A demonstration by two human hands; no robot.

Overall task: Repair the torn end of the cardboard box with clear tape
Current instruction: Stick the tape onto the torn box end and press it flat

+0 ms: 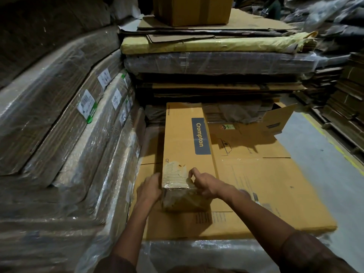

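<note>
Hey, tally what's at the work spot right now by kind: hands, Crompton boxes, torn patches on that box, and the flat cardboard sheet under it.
Hands: 2, the left hand and right hand
Crompton box: 1
Torn patch: 1
Flat cardboard sheet: 1
Total: 5

Shrink-wrapped bundles of flat cardboard (pixel 59 125) with white barcode labels (pixel 86 104) piled on the left, more flattened sheets (pixel 216 75) stacked behind, a sealed carton (pixel 192 9) on top, yellow floor line (pixel 334 144) off right.
</note>
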